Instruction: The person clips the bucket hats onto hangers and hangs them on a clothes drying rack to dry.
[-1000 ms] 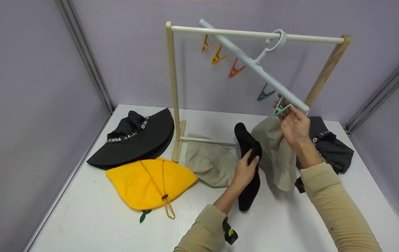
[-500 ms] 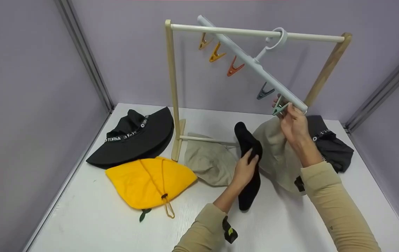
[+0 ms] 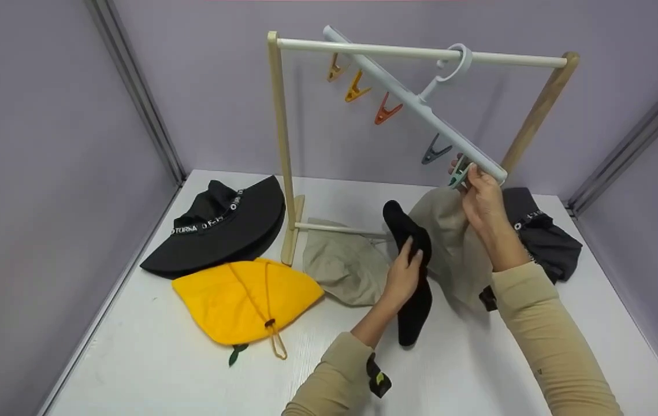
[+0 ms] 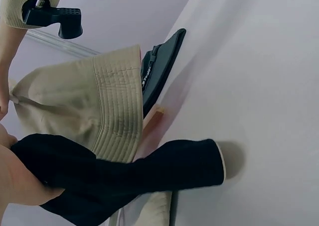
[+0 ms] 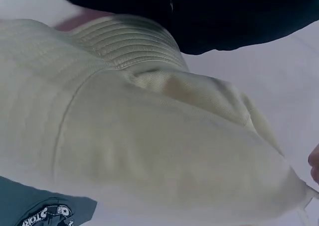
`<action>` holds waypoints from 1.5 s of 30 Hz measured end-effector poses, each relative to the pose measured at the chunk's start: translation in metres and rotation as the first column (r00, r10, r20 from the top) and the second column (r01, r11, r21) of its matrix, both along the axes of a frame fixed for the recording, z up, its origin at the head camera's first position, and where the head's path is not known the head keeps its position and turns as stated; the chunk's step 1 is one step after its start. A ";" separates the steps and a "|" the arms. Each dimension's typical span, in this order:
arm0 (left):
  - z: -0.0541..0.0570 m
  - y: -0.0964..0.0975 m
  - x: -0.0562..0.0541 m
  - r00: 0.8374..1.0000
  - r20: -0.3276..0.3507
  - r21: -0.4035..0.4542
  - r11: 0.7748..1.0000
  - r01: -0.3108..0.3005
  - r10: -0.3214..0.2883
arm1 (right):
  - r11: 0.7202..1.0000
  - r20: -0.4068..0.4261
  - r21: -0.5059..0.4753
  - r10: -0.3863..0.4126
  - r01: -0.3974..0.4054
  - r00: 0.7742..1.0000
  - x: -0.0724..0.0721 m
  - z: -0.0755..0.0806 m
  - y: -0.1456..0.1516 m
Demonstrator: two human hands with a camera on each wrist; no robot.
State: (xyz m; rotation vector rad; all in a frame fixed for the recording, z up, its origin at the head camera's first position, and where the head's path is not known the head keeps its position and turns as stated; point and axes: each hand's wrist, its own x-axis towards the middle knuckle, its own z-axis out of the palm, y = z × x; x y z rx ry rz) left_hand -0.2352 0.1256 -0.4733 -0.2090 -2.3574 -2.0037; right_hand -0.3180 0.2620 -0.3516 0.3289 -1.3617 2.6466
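Observation:
My left hand (image 3: 402, 278) grips a soft black hat (image 3: 415, 315), seen nearly edge-on, thumb and fingers around its middle. In the left wrist view this black hat (image 4: 174, 164) shows a pale edge at its far end. At the low end of a pale blue clip hanger (image 3: 389, 78), my right hand (image 3: 486, 202) pinches a mint-green clip (image 3: 458, 173). Below that clip hangs a beige bucket hat (image 3: 450, 231), crown up, partly behind my right wrist. The right wrist view is largely filled by this beige bucket hat (image 5: 164, 146), its stitched brim beside the black fabric.
The tilted hanger hooks onto the white bar (image 3: 363, 47) of a wooden-legged rack. Two yellow clips, an orange clip (image 3: 387, 110) and a grey-blue clip (image 3: 435, 151) dangle from it. Around lie a yellow hat (image 3: 242, 306), a beige hat (image 3: 343, 268) and black hats (image 3: 230, 237) on either side.
My right hand has risen slightly, and the mint-green clip's handles now stand closer together. The beige bucket hat has swung a little under it. The black hat has tilted slightly in my left hand.

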 end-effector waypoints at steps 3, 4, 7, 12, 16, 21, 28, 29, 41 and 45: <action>0.004 0.000 -0.002 0.999 0.031 0.020 1.000 0.006 -0.007 | 0.999 0.013 -0.002 -0.038 0.038 0.999 0.000 0.001 -0.002; 0.005 0.001 -0.003 0.999 0.042 0.032 0.999 0.010 -0.012 | 0.999 0.020 -0.011 -0.050 0.050 0.999 0.000 0.001 -0.002; 0.011 0.002 -0.006 0.998 0.054 0.053 0.998 0.024 -0.026 | 0.997 0.032 -0.021 -0.077 0.077 0.997 -0.001 0.002 -0.004; 0.025 0.003 -0.014 0.998 0.020 0.054 0.997 0.052 -0.053 | 0.995 0.050 -0.012 -0.101 0.101 0.994 -0.002 0.004 -0.008; 0.039 0.002 -0.022 0.995 -0.071 -0.006 0.998 0.067 -0.068 | 0.993 0.074 -0.072 -0.092 0.097 0.993 -0.003 0.005 -0.011; 0.057 0.000 -0.030 0.990 -0.085 -0.036 0.993 0.113 -0.115 | 0.989 0.073 -0.096 -0.105 0.112 0.992 -0.005 0.005 -0.013; 0.072 -0.001 -0.038 0.984 -0.058 -0.153 0.975 0.160 -0.170 | 0.989 0.064 -0.113 -0.094 0.100 0.994 -0.004 0.003 -0.016; 0.073 -0.001 -0.039 0.983 -0.054 -0.171 0.971 0.164 -0.175 | 0.989 0.062 -0.098 -0.105 0.111 0.993 -0.004 0.003 -0.016; 0.101 0.015 -0.056 0.983 -0.022 -0.392 0.906 0.159 -0.182 | 0.989 0.084 -0.025 -0.147 0.149 0.986 -0.003 0.006 -0.015; 0.108 0.015 -0.058 0.984 -0.038 -0.432 0.891 0.139 -0.173 | 0.987 0.076 0.012 -0.160 0.160 0.984 0.000 0.007 -0.014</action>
